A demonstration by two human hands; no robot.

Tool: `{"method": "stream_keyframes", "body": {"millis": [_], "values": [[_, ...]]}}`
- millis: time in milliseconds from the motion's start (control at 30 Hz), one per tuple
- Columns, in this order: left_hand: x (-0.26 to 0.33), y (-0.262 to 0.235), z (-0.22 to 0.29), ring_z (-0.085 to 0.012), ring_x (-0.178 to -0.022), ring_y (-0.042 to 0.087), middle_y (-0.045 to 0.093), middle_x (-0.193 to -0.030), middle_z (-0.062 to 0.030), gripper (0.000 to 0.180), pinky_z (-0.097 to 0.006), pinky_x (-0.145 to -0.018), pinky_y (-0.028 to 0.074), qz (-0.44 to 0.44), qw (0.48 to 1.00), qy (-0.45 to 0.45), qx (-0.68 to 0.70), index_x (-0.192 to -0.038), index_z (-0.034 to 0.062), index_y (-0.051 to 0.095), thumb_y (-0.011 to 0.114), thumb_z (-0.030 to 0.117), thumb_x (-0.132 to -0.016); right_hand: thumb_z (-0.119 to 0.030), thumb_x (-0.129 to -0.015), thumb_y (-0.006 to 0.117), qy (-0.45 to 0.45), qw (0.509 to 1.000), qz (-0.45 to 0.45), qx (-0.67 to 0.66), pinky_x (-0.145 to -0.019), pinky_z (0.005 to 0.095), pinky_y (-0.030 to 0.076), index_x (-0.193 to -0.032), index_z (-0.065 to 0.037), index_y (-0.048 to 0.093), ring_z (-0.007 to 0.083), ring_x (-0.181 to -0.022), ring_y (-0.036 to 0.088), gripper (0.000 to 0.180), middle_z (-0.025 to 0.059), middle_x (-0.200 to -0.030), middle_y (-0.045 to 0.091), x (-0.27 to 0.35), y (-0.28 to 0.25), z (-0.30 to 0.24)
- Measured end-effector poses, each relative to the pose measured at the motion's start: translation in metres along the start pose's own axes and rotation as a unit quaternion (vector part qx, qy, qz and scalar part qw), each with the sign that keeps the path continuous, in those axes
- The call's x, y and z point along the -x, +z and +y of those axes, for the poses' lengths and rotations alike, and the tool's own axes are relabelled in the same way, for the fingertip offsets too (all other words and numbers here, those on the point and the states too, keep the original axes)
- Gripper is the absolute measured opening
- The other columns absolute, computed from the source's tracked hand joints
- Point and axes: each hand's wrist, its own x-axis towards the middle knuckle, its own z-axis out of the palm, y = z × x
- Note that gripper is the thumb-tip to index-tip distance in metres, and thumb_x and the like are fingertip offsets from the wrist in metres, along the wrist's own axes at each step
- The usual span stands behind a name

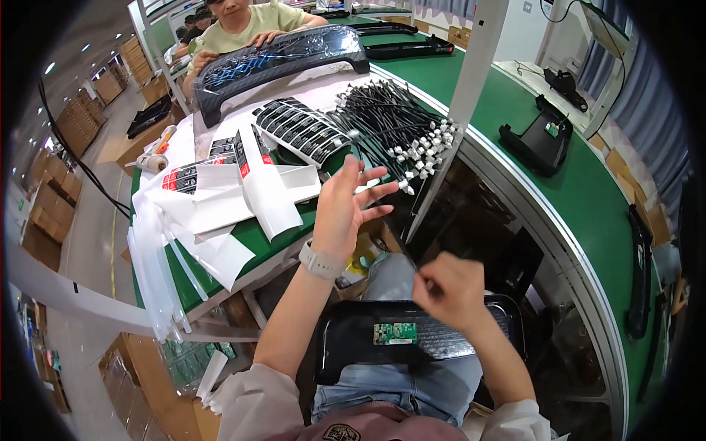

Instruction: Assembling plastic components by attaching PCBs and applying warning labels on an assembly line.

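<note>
My left hand (340, 209), a pale watch on its wrist, is raised over the near table edge with its fingers spread. Just beyond it lies a heap of black cables (379, 110) with white connectors (423, 158). My right hand (452, 290) is closed above my lap; a thin dark line shows by its fingertips, but what it grips cannot be made out. Across my thighs rests a glossy black plastic shell (334, 345). Inside the shell sits a small green circuit board (395, 334), below and left of my right hand.
Label sheets (301, 132) and white backing paper (268, 198) cover the table's near side. Opposite, a person (257, 29) handles a film-covered black shell (279, 62). On my right a green conveyor (529, 198) carries another black shell (540, 140); a white post (471, 81) stands between.
</note>
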Motion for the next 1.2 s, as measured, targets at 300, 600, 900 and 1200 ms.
{"method": "stream_keyframes", "body": {"millis": [300,600,900,1200], "values": [[0.005,0.012,0.007,-0.0038,-0.052,0.04,0.046,-0.061,0.0031,0.031,-0.024,-0.047,0.032,-0.121,0.938,0.122,-0.301,-0.088,0.001,0.061,0.047,0.025,-0.103,-0.01,-0.082,0.072,0.134,0.983,-0.062,-0.112,-0.051,0.0268,0.045,-0.097,-0.004,0.07,0.0177,-0.055,0.058,0.016,0.0072,-0.071,0.059,0.027,-0.015,-0.012],[0.103,0.026,0.003,-0.0289,-0.065,0.059,0.056,-0.075,-0.0102,0.014,-0.037,-0.056,0.046,-0.332,0.653,0.273,-0.624,-0.097,0.0044,0.066,0.065,0.015,-0.088,-0.015,-0.095,0.062,0.33,0.885,-0.073,-0.321,-0.045,0.0191,0.037,-0.086,0.002,0.064,0.0039,-0.049,0.051,0.019,0.0012,-0.062,0.058,0.028,-0.05,-0.027],[0.142,-0.032,-0.07,-0.0232,-0.066,0.063,0.062,-0.082,-0.0066,0.036,-0.032,-0.05,0.048,-0.285,0.602,0.311,-0.679,-0.109,0.0014,0.067,0.07,0.01,-0.075,-0.011,-0.087,0.064,0.166,0.973,-0.119,0.104,-0.044,0.0369,0.048,-0.078,0.0,0.054,0.0269,-0.056,0.064,0.017,0.0121,-0.06,0.059,0.101,0.037,-0.057],[0.141,-0.108,-0.133,-0.0257,-0.068,0.064,0.06,-0.071,-0.0054,0.011,-0.039,-0.06,0.05,-0.255,0.629,0.119,-0.725,-0.075,0.0104,0.071,0.074,0.02,-0.071,-0.019,-0.085,0.072,0.334,0.934,-0.125,0.019,-0.053,0.04,0.05,-0.089,-0.004,0.065,0.0295,-0.059,0.065,0.017,0.0131,-0.075,0.066,0.175,0.073,-0.026]]}}
